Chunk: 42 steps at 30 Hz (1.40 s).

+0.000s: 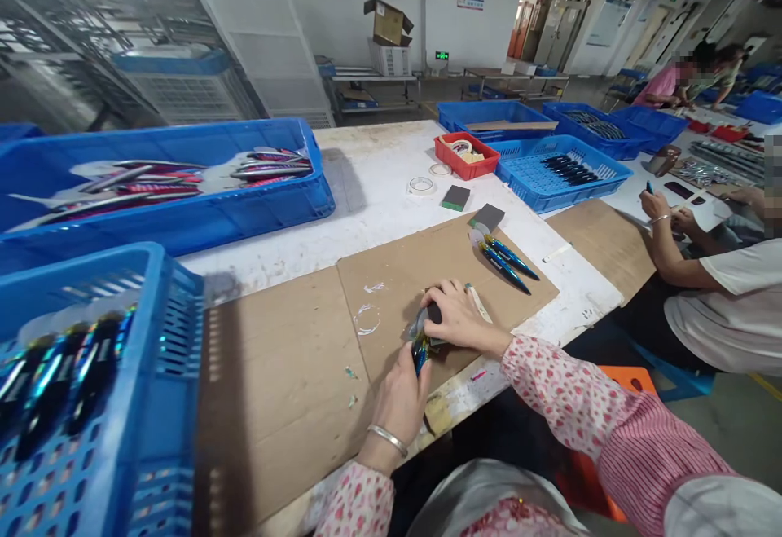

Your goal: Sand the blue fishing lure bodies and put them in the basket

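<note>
Blue glossy piece (420,351) on the cardboard (293,374), near the tabletop's front edge. My left hand (400,394) wraps its near end. My right hand (455,317) curls over a dark block (433,313), pressing it onto the far end. The piece's long axis runs front to back, tip away from me. Two like pieces (506,260) at the cardboard's far right corner look done. The crate (152,341) at the left edge holds more, probably waiting.

White worktable (366,203) under cardboard sheets (287,358); blue crates (183,227), red tray (467,169), tape rolls (421,185), sanding blocks (455,197)
</note>
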Tool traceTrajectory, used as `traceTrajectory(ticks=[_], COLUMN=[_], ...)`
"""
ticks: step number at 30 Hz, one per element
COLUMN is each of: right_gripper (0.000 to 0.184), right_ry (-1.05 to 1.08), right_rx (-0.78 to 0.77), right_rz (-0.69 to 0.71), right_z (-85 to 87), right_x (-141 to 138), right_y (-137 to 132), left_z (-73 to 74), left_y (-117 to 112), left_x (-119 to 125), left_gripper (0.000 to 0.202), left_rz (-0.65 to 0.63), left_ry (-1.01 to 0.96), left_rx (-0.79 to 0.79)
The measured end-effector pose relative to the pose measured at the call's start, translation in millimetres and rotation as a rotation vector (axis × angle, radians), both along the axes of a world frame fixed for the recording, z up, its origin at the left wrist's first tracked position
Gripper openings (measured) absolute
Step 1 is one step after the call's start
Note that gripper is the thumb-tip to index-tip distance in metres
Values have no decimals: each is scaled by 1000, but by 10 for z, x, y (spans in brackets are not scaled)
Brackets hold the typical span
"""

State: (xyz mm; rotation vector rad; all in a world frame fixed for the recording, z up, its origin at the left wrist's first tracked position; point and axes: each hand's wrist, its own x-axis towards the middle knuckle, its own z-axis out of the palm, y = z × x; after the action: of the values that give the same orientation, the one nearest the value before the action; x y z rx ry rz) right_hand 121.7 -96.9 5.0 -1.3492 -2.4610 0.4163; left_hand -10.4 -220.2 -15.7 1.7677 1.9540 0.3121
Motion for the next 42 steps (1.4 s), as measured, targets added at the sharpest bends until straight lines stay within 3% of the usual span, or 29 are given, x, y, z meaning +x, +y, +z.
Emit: traceTrajectory(ticks=[4,8,12,16,20,23,25,31,36,38,42], right_gripper=[24,25,28,28,27,27,27,26,24,20,31], right_ry=[21,198,310,211,110,88,85,67,178,378,702], right_rx=[64,119,82,35,21,38,58,30,63,48,57], right_rz=[-142,-214,-74,62,77,213,290,133,297,244,-208], right_z=[16,50,-7,-61,-42,-1,22,35,-8,-54,-241], right_x=[73,185,273,247,-58,-304,-325,-115,-417,-377,2], right_y=[201,445,467,431,331,220,196,279,124,127,462], left_z=[46,146,171,107,55,45,43,35,65,111,396], left_y=[-31,-60,24,122,149,140,127,141,115,74,114], left_x=[-28,-133,-215,-246,-266,-275,-280,-274,-196,-175,-216], left_gripper=[44,40,38,32,31,30,30,29,30,29,32], left_rz=[-7,-71,-101,-159,-205,-204,-198,-196,-148,-133,-54], left_ry=[17,96,304,364,363,364,363,318,319,303,264], left_rx=[-18,25,-5,-13,-2,-16,-14,-16,-52,-46,-2])
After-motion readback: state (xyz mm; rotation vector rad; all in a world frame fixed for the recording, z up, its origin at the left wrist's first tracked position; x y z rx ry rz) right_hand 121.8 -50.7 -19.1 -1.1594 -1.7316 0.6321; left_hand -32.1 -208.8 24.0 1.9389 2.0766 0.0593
